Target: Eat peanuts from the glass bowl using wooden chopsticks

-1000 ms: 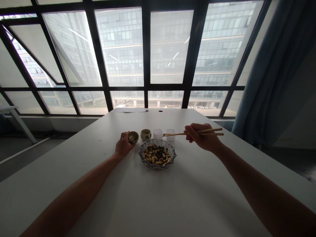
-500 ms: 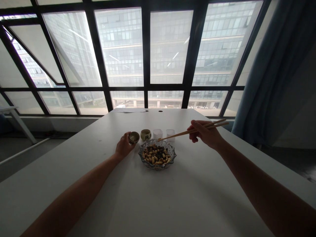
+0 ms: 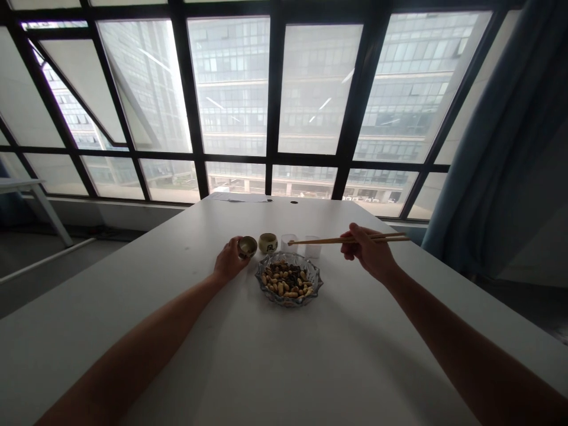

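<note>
Tilted toward me, a small cup (image 3: 247,247) is held by my left hand (image 3: 228,260), left of the glass bowl. In my right hand (image 3: 364,248) is a pair of wooden chopsticks (image 3: 331,241), their tips together over the back of the bowl, with a small light piece at the tips. The scalloped glass bowl (image 3: 289,302) holds peanuts and dark seeds. Behind it stand a second cup (image 3: 268,243) with a dark character on it and two translucent containers, the left one (image 3: 290,238) partly behind the chopsticks and the right one (image 3: 312,248) beside it.
These things stand on a long white table (image 3: 284,367). Papers (image 3: 242,197) lie at its far end near two dark round spots. Large windows are beyond, a blue curtain (image 3: 479,154) hangs at the right, and another white table (image 3: 20,185) is at the far left.
The chopstick tips have lifted from the bowl's back rim and the chopsticks now lie nearly level. The whole view has shifted slightly; my left hand still holds the cup.
</note>
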`<action>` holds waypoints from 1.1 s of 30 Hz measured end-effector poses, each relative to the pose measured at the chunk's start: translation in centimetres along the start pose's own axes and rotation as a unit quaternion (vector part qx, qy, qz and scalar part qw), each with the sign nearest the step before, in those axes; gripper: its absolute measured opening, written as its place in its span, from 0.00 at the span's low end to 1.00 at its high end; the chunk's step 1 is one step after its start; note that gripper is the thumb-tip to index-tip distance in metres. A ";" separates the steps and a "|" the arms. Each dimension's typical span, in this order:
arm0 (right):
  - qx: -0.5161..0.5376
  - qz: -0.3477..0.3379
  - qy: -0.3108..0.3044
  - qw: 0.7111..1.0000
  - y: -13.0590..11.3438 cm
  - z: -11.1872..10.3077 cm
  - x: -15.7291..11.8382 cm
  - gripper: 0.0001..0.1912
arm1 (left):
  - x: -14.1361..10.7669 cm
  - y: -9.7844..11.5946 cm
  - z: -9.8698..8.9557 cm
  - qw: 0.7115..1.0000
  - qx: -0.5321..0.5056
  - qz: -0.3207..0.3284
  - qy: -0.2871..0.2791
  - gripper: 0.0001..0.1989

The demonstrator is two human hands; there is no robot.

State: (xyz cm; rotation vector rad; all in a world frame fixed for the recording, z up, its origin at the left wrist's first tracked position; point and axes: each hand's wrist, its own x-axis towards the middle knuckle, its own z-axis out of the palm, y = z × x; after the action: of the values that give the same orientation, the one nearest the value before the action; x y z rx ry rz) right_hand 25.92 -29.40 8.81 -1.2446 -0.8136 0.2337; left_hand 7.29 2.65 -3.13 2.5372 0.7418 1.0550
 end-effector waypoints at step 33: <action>-0.141 -0.072 -0.118 0.980 4.8 11.4 -0.2 0.26 | -0.1 0.3 0.5 0.997 -0.044 0.062 0.005 0.32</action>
State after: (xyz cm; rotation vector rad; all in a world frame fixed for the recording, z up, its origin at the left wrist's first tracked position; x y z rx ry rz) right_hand 19.53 -19.37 5.46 -1.4320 -1.1684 0.1520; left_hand 7.66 2.31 -3.39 2.5319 0.5351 1.1145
